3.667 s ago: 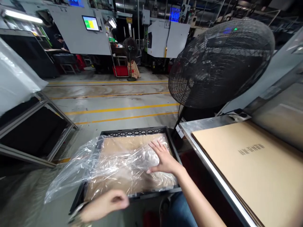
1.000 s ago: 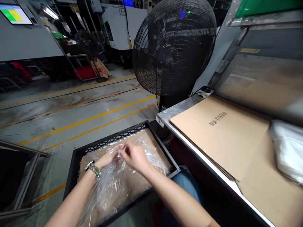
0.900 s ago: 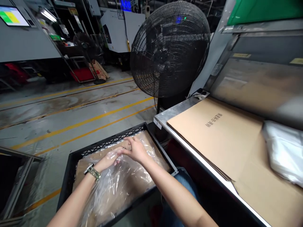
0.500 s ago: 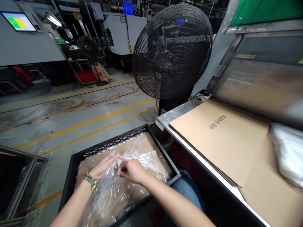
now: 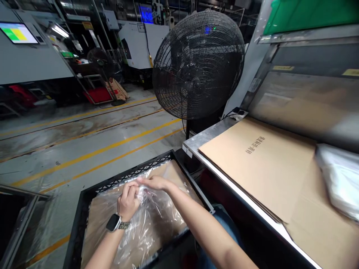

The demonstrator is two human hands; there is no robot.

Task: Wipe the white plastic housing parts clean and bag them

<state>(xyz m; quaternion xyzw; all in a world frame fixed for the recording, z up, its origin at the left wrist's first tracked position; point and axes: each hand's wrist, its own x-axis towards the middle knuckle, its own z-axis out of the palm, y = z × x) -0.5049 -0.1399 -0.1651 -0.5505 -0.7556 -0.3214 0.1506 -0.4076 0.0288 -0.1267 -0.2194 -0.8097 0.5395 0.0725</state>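
At far left, low in the view: a grey metal frame (image 5: pixel 17 220) on the concrete floor (image 5: pixel 84 142), which carries yellow painted lines.

Black plastic crate (image 5: pixel 84 198) — lattice-walled, open-topped, set at the person's knees; brown cardboard liner (image 5: pixel 97 220) lies flat in its bottom.

Clear plastic bag (image 5: pixel 148 228) — crumpled, lying on the liner inside the crate, its gathered upper edge raised toward the crate's far wall.

Left hand (image 5: pixel 128 200) — curled into a loose fist around the bunched top of the bag, fingers closed on the film; a watch with a beaded strap (image 5: pixel 114 222) sits on the wrist.

Right hand (image 5: pixel 155 183) — just beside the left, touching the same gathered edge, fingers extended and pressed together over the film; whether thumb and forefinger actually pinch it is hard to make out through the glare.

Black pedestal fan (image 5: pixel 198 63) — stands behind the crate, wire guard facing the camera.

Steel-edged workbench (image 5: pixel 193 140) — right of the crate; a flattened cardboard sheet (image 5: pixel 260 164) with printed characters covers its top.

White plastic bundle (image 5: pixel 338 179) — rests on the cardboard at the far right edge, well apart from both hands.
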